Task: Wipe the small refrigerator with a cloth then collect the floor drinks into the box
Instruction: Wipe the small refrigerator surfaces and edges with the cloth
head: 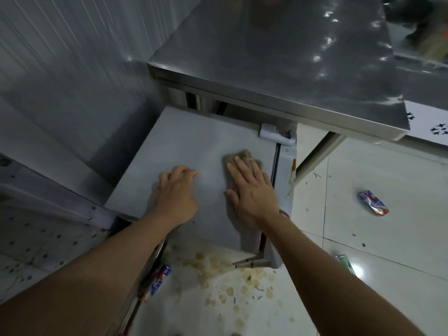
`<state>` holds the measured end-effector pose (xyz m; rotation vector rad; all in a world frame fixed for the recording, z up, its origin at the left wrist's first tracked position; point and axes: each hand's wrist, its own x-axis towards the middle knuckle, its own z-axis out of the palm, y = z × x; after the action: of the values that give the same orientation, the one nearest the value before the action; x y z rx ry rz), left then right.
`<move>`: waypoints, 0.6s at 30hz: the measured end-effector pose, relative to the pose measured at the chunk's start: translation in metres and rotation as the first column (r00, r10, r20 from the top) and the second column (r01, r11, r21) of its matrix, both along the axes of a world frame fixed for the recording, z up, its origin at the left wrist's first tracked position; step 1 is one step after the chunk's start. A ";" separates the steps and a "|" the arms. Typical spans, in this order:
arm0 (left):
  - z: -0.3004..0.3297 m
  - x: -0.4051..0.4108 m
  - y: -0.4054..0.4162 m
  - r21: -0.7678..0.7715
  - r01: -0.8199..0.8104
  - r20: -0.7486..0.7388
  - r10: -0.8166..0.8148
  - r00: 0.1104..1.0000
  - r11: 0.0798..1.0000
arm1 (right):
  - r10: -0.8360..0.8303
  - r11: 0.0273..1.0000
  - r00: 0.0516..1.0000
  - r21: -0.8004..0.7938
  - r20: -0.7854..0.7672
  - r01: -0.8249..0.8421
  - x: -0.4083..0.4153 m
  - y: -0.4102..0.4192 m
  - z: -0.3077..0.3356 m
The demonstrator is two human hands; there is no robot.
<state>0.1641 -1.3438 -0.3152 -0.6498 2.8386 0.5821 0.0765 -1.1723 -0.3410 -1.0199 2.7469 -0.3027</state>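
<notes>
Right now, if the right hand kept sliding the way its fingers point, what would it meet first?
Probably the white hinge at the fridge top's far corner; the right hand, flat on the cloth, points about that way.

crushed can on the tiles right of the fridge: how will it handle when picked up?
The crushed can is probably light and likely empty, being flattened. It lies dented on its side, so it should hardly roll. Its creased edges may be sharp, and the glossy floor could let it slide.

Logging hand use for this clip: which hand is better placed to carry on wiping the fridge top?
Right. The right hand lies flat on the cloth, pressing it onto the fridge top. The left hand rests on the bare top with fingers curled, holding nothing, apart from the cloth.
</notes>
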 end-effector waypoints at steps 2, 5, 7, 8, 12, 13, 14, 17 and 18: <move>-0.001 -0.003 -0.001 0.016 0.012 -0.010 -0.011 1.000 1.000 | -0.060 0.998 0.998 0.011 -0.002 0.060 -0.016 -0.016 0.001; -0.002 -0.002 -0.002 0.001 0.031 -0.026 -0.030 0.999 1.000 | -0.047 0.999 0.998 -0.015 -0.031 0.047 0.008 -0.020 0.001; -0.003 -0.002 -0.004 -0.004 0.033 -0.056 -0.033 0.998 0.999 | 0.019 0.998 0.996 -0.055 -0.090 -0.024 0.051 -0.014 -0.001; -0.002 -0.003 -0.006 0.002 0.032 -0.073 -0.032 0.997 0.999 | 0.041 0.997 0.995 -0.067 -0.089 -0.047 0.069 -0.010 -0.001; 0.000 -0.010 -0.017 -0.006 0.060 -0.084 -0.060 0.995 0.998 | 0.062 0.997 0.997 -0.040 -0.035 -0.063 0.031 -0.026 0.000; 0.000 -0.011 -0.019 -0.004 0.069 -0.088 -0.069 0.994 0.998 | 0.017 0.999 0.999 -0.028 -0.028 -0.018 0.011 -0.037 0.000; 0.000 -0.011 -0.021 -0.004 0.080 -0.094 -0.080 0.992 0.997 | -0.049 0.999 0.999 -0.018 -0.012 0.049 -0.009 -0.050 0.002; 0.001 -0.016 -0.023 -0.009 0.112 -0.100 -0.112 0.989 0.994 | -0.172 0.985 0.985 0.030 0.010 0.172 -0.040 -0.076 0.005; 0.002 -0.019 -0.024 -0.009 0.112 -0.089 -0.112 0.990 0.994 | -0.184 0.983 0.983 0.025 0.010 0.184 -0.037 -0.077 0.005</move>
<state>0.1453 -1.3675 -0.3127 -0.4720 2.9363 0.6013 0.0396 -1.2494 -0.3359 -0.7568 2.8314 -0.3009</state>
